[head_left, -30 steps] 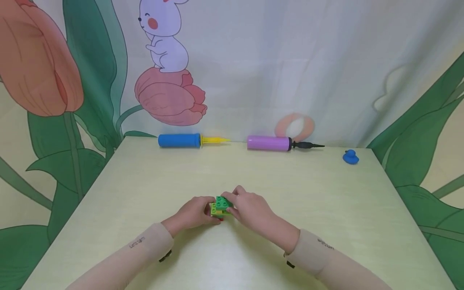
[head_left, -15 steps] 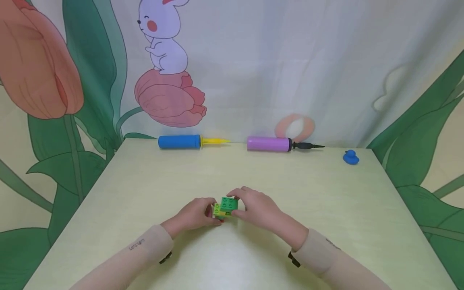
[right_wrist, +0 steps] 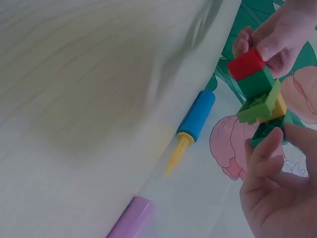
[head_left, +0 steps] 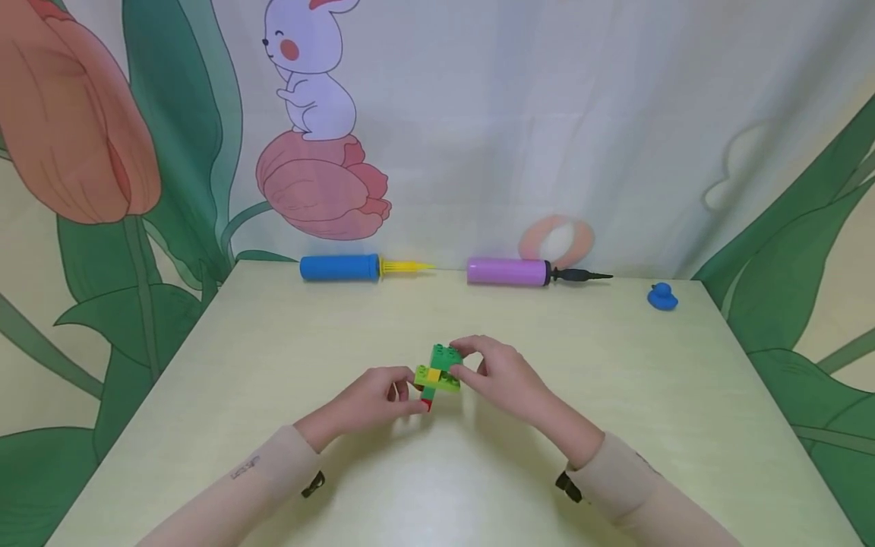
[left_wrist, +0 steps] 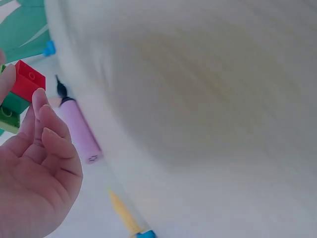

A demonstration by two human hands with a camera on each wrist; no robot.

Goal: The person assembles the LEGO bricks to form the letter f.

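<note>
Both hands hold a small stack of toy building bricks over the table. My left hand (head_left: 379, 399) pinches its lower end, a red brick (right_wrist: 246, 64) with a green brick (right_wrist: 256, 82) against it. A lime-green piece (head_left: 437, 378) sits across the middle, beside a yellow brick (head_left: 434, 374). At the top, thumb and fingers of my right hand (head_left: 502, 372) pinch a larger dark green brick (head_left: 446, 357). The right wrist view shows the stack tilted, the hollow underside of the dark green brick facing the camera. In the left wrist view, fingers hide part of the stack.
Along the table's back edge lie a blue hand pump (head_left: 339, 267) with a yellow nozzle and a purple hand pump (head_left: 507, 272) with a black nozzle. A blue toy duck (head_left: 662, 296) sits at the back right. A printed curtain (head_left: 465, 114) hangs behind the table (head_left: 273, 334).
The brick stack has moved up and to the right in the head view, both hands with it. More of its lower red and green bricks now shows.
</note>
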